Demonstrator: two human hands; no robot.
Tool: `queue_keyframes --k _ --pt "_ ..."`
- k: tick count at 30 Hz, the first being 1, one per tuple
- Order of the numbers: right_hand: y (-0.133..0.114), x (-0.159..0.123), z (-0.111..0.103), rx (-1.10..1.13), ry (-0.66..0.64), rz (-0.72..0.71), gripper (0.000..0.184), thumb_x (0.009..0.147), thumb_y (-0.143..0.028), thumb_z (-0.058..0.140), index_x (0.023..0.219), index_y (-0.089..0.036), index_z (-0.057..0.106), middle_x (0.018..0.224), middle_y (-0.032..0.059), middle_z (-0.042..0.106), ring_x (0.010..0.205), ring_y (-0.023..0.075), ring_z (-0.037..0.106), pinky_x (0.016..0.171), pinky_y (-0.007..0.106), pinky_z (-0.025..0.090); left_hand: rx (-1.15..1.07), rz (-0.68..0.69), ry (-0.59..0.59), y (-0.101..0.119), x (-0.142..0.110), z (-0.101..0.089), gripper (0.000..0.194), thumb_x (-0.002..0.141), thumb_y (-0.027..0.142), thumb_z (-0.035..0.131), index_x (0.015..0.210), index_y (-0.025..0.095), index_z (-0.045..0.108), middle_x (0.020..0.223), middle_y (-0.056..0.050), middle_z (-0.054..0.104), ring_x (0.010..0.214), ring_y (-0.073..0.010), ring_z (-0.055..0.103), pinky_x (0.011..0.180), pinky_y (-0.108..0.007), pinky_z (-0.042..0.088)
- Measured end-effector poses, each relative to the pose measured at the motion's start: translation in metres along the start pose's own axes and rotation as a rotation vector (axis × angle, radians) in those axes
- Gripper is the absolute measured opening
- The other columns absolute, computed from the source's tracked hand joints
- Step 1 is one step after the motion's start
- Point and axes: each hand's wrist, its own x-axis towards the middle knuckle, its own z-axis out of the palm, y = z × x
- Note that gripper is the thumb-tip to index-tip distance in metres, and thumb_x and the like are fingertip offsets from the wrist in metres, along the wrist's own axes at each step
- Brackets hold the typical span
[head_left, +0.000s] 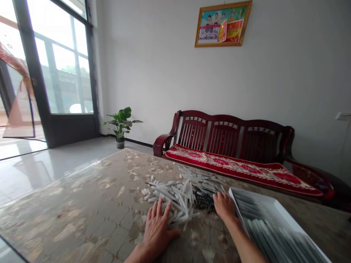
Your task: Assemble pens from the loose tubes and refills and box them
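A loose heap of white translucent plastic tubes lies on the patterned tabletop, with thin black pieces gathered at its right side. My left hand rests at the near left edge of the heap, fingers spread and holding nothing. At the right, my right hand touches the black pieces, its fingers slightly bent and apart, with no held item visible. Close beside that hand stands a shallow white box. Rows of dark, slender pen-like sticks fill much of it, blurred.
The table has a brown floral cover. Behind it is a dark red wooden bench with a red patterned cushion. A potted plant stands on the floor near the glass door. A framed picture hangs above.
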Motion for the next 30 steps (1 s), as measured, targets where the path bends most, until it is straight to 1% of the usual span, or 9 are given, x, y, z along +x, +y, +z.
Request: queue_keyframes --k 5,7,9,12,16,19,23,27,30 --pt "-0.01 -0.018 0.01 0.013 0.003 -0.014 0.041 0.097 -0.034 0.036 0.119 -0.018 0.067 0.123 0.0123 0.067 0.111 0.0244 0.063 0.096 0.035 0.044 -0.028 0.049 0.035 0.028 0.002 0.022 0.097 0.066 0.049 0.067 0.153 0.024 0.031 0.165 -0.012 0.013 0.15 -0.0386 0.01 0.118 -0.055 0.009" --pt "-0.01 -0.027 0.012 0.026 0.054 -0.045 0.041 0.097 -0.035 0.036 0.119 -0.019 0.067 0.123 0.0115 0.067 0.11 0.025 0.063 0.094 0.036 0.046 -0.034 0.068 0.039 0.038 0.006 0.03 0.094 0.068 0.047 0.067 0.152 0.022 0.033 0.165 -0.014 0.014 0.149 -0.0411 0.011 0.117 -0.059 0.012" --pt "-0.009 -0.036 0.011 0.052 0.155 -0.108 0.039 0.094 -0.034 0.042 0.118 -0.017 0.068 0.122 0.0131 0.068 0.111 0.0279 0.063 0.095 0.04 0.047 -0.04 0.104 0.053 0.047 0.011 0.039 0.092 0.069 0.047 0.067 0.151 0.021 0.035 0.164 -0.017 0.017 0.148 -0.0435 0.014 0.115 -0.062 0.016" --pt "-0.01 -0.053 0.006 0.151 0.273 -0.226 0.036 0.087 -0.027 0.05 0.117 -0.019 0.069 0.123 0.0127 0.067 0.116 0.0301 0.06 0.099 0.044 0.045 -0.052 0.208 0.099 0.058 0.02 0.052 0.094 0.068 0.05 0.069 0.151 0.024 0.034 0.162 -0.018 0.021 0.147 -0.0455 0.019 0.111 -0.066 0.022" --pt "-0.013 -0.072 -0.003 0.276 0.241 -0.37 0.042 0.078 -0.013 0.051 0.112 -0.028 0.071 0.122 0.0039 0.069 0.119 0.0277 0.058 0.102 0.044 0.044 -0.064 0.315 0.106 0.062 0.032 0.062 0.098 0.067 0.057 0.072 0.151 0.024 0.034 0.162 -0.019 0.023 0.146 -0.0445 0.021 0.113 -0.064 0.023" --pt "-0.012 -0.079 -0.008 0.278 0.191 -0.394 0.042 0.077 -0.008 0.051 0.106 -0.029 0.072 0.113 0.0032 0.072 0.112 0.0268 0.061 0.097 0.041 0.045 -0.058 0.391 0.12 0.059 0.041 0.058 0.099 0.066 0.062 0.073 0.15 0.026 0.036 0.162 -0.018 0.023 0.147 -0.043 0.021 0.115 -0.064 0.018" --pt "-0.005 -0.08 -0.013 0.21 0.133 -0.37 0.031 0.08 -0.009 0.055 0.096 -0.029 0.073 0.097 0.003 0.073 0.095 0.0246 0.064 0.084 0.036 0.047 0.038 0.497 0.132 0.052 0.057 0.038 0.092 0.067 0.059 0.075 0.147 0.028 0.041 0.161 -0.018 0.027 0.147 -0.0392 0.022 0.117 -0.064 0.014" --pt "0.001 -0.081 -0.019 0.134 0.158 -0.294 0.021 0.08 -0.011 0.059 0.086 -0.027 0.071 0.089 0.0037 0.071 0.091 0.026 0.063 0.079 0.036 0.045 0.13 0.615 0.155 0.041 0.075 0.02 0.082 0.072 0.053 0.075 0.145 0.03 0.043 0.158 -0.016 0.034 0.146 -0.0345 0.027 0.117 -0.063 0.012" --pt "0.004 -0.086 -0.025 0.152 0.194 -0.251 0.017 0.081 -0.014 0.058 0.083 -0.027 0.069 0.089 0.0042 0.07 0.09 0.0259 0.063 0.079 0.036 0.045 0.147 0.616 0.194 0.027 0.082 0.013 0.08 0.073 0.052 0.075 0.144 0.029 0.044 0.157 -0.016 0.036 0.146 -0.0346 0.029 0.118 -0.062 0.012"
